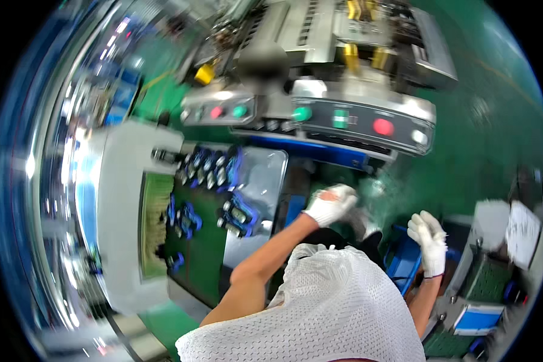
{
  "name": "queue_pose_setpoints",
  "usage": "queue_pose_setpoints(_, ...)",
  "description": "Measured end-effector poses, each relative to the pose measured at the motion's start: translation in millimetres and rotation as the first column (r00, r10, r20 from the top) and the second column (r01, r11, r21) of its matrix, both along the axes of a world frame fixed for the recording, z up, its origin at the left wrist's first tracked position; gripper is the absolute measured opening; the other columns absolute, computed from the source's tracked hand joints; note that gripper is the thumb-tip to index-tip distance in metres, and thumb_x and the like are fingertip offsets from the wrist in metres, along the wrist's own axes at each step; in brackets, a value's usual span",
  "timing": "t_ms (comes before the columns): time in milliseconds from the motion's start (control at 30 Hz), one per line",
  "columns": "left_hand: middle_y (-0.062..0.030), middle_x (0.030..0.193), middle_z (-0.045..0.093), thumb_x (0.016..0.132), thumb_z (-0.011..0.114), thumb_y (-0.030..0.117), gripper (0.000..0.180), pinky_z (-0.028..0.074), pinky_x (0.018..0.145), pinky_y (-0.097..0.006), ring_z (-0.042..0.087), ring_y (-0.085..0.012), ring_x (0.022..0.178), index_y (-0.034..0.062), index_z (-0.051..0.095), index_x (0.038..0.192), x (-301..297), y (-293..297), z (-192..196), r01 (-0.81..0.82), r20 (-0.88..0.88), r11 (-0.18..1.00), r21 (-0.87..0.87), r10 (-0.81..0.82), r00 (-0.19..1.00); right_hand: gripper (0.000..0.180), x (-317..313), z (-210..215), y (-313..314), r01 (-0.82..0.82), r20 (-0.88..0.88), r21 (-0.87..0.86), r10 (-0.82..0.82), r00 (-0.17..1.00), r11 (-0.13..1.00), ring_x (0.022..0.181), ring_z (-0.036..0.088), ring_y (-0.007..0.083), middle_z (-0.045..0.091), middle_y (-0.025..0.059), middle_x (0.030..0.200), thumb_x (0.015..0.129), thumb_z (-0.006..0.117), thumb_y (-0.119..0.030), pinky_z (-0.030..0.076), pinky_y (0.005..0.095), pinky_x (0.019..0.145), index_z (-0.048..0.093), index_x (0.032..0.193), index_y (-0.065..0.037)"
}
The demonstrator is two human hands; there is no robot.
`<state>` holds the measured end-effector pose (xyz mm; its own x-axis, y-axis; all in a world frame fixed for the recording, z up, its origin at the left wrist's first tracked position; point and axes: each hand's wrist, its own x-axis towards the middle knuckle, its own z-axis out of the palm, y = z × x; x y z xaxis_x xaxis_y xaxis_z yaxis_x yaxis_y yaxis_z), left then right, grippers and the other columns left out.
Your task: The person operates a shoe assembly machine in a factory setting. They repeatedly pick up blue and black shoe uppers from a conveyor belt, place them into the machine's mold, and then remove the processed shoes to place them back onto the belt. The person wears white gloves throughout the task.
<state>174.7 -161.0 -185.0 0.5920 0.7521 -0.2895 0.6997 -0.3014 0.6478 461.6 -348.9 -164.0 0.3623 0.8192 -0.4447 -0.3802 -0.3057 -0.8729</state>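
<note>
My left hand, in a white knit glove, is held out in front of my body below the machine's control panels. Its fingers look bent but are smeared by motion, and an orange patch shows on it; whether anything is in it cannot be made out. My right hand, also gloved in white, hangs at my right side with its fingers stretched out and nothing visible in it. It is nearest to a blue bin. Neither hand touches the machine.
Ahead stands a metal machine with a control panel of coloured buttons. A metal tray table at left borders several blue-and-black parts and a pale machine housing. Green crates and a white sheet are at right.
</note>
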Motion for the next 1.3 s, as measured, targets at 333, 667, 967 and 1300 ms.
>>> queue_pose_setpoints(333, -0.0156, 0.103, 0.074, 0.096, 0.065, 0.036, 0.025, 0.055, 0.084, -0.05, 0.071, -0.0376, 0.098, 0.0113, 0.07, 0.102, -564.7, -116.0, -52.5, -0.832, -0.168, 0.206, 0.516, 0.976, 0.138, 0.062, -148.2, -74.5, 150.4, -0.386, 0.306, -0.469, 0.556, 0.772, 0.794, 0.103, 0.069, 0.0231, 0.065, 0.0161, 0.127, 0.096, 0.073, -0.027, 0.059, 0.0377, 0.086, 0.051, 0.145, 0.003)
queue_pose_setpoints(667, -0.0179, 0.118, 0.072, 0.087, 0.069, 0.059, 0.062, 0.053, 0.094, -0.051, 0.07, -0.0342, 0.112, 0.0076, 0.061, 0.121, -724.6, 1.1, -121.7, -0.871, -0.612, 0.406, 0.278, 0.773, 0.166, 0.056, -295.8, -51.4, 213.7, -0.432, 0.295, -0.743, 0.83, 0.474, 0.511, 0.1, 0.071, 0.0242, 0.068, 0.0181, 0.126, 0.094, 0.074, -0.023, 0.061, 0.0382, 0.083, 0.056, 0.141, 0.001)
queue_pose_setpoints(967, -0.0199, 0.136, 0.065, 0.089, 0.07, 0.051, 0.069, 0.048, 0.105, -0.05, 0.061, -0.0371, 0.126, 0.0103, 0.058, 0.143, -644.3, -54.9, -77.2, -0.971, -0.279, 0.166, 0.17, 0.954, 0.114, 0.047, -412.2, -39.1, 266.0, -0.743, 0.436, -0.584, 0.898, 0.05, 0.325, 0.125, 0.065, 0.0284, 0.071, 0.0154, 0.129, 0.095, 0.068, -0.031, 0.047, 0.0349, 0.107, 0.065, 0.13, 0.001)
queue_pose_setpoints(1300, -0.0142, 0.142, 0.059, 0.099, 0.067, 0.017, 0.053, 0.043, 0.114, -0.038, 0.057, -0.0226, 0.129, -0.0005, 0.049, 0.147, -444.2, 21.8, 85.0, -0.552, 0.653, 0.593, -0.586, 0.749, 0.112, 0.064, -490.6, 15.7, 284.6, -0.851, -0.938, 0.346, 0.17, -0.302, 0.396, 0.13, 0.061, 0.0308, 0.06, 0.0161, 0.145, 0.099, 0.069, -0.038, 0.05, 0.0483, 0.11, 0.048, 0.15, -0.005)
